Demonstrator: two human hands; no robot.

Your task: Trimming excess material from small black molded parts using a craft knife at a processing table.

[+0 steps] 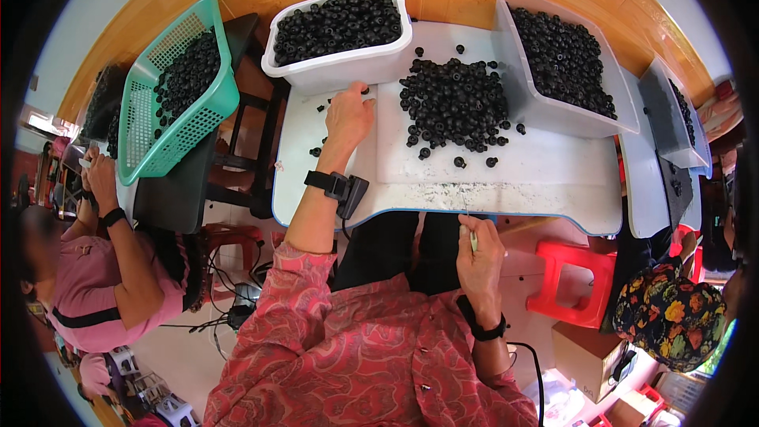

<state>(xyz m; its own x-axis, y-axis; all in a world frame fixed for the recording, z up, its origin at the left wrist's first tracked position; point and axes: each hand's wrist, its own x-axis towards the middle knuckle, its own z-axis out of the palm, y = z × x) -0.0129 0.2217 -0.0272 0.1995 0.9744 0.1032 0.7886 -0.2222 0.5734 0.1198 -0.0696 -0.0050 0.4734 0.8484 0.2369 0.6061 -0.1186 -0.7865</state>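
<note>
My left hand (350, 117) is stretched over the table just below the white tub (340, 63), its fingers bent and closed around a small black part that shows at the fingertips. Close to it lie a few loose black parts (315, 152). In front of the table edge, my right hand (480, 257) grips a slim trimming tool by its pale green handle (473, 241); a thin metal tip points up toward the table. A heap of small black knob-shaped parts (455, 103) covers the middle of the white tabletop (411, 170).
Black parts fill the white tub, a clear bin (561, 111) at right and a green basket (134, 138) at left. White crumbs are scattered along the front edge. A red stool (571, 285) stands at right. People sit at work on both sides.
</note>
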